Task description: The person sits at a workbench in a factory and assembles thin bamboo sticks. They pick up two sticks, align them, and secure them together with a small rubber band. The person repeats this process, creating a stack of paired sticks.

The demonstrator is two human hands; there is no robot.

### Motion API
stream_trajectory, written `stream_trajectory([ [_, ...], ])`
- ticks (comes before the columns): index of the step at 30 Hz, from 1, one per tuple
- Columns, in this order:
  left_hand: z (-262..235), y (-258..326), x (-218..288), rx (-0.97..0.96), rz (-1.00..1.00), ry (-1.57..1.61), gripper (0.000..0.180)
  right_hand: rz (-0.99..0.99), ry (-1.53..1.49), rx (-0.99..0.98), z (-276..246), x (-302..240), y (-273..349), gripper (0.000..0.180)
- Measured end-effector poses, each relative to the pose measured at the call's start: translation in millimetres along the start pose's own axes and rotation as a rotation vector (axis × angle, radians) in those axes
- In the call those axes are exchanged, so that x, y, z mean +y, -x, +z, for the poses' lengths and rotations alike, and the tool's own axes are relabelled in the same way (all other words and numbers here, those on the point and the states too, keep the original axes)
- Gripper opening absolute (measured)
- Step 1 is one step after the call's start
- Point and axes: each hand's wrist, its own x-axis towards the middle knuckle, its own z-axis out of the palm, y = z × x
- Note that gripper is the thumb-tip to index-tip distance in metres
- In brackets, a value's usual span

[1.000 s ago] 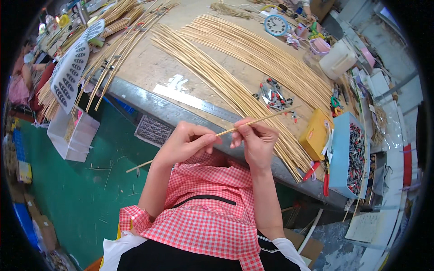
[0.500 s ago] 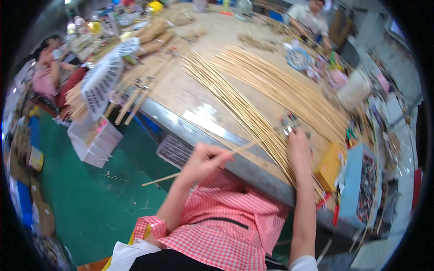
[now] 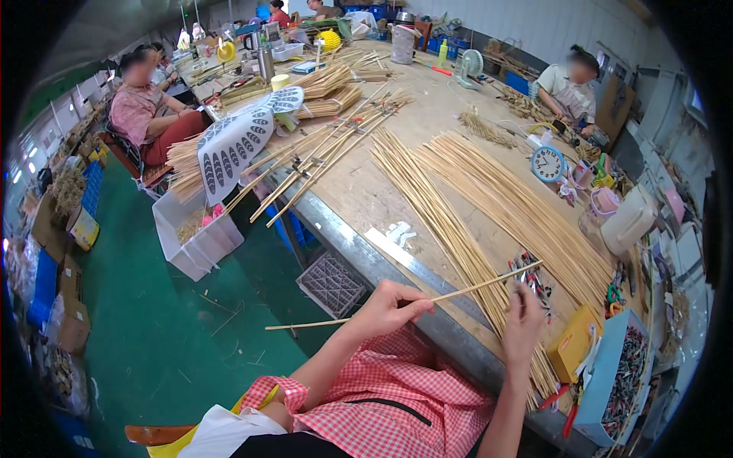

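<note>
My left hand is closed around a thin pale bamboo-like stick, which slants across in front of me over the table's edge. Close to the stick's right end is my right hand, raised with fingers drawn together. Something small and greyish may be at its blurred fingertips; its kind cannot be made out. Just behind that hand lies a small heap of metal clips with red and black parts. A bundle of similar sticks runs beneath the held stick, and a wider spread of pale strips lies beyond.
A yellow box and a light-blue box of clips stand at the right. A metal ruler lies along the table's front edge. A blue clock stands farther back. Co-workers sit at the left and far right.
My right hand has come away from the clip heap, nearer to me. The stick in my left hand now reaches farther right, toward the right hand. The whole view has shifted.
</note>
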Motion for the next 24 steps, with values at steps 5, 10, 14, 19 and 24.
stream_trajectory([
  [5,3.6,0.2,3.8,0.029,0.059,-0.01,0.014,0.053,-0.405,-0.247,31.2,-53.2,41.8,0.018],
  [10,5.9,0.3,6.0,0.036,0.119,-0.085,0.012,0.101,-0.579,-0.241,53.1,-57.2,52.4,0.019],
  [14,6.6,1.1,4.2,0.037,0.096,-0.11,0.012,0.14,-0.64,-0.239,56.6,-57.5,55.8,0.017],
  [19,10.0,0.2,9.7,0.028,0.171,-0.162,0.012,0.189,-0.696,-0.238,56.2,-58.5,56.4,0.015],
  [24,9.0,-0.2,9.8,0.014,0.175,-0.217,0.013,0.159,-0.566,-0.248,54.7,-57.8,56.8,0.015],
])
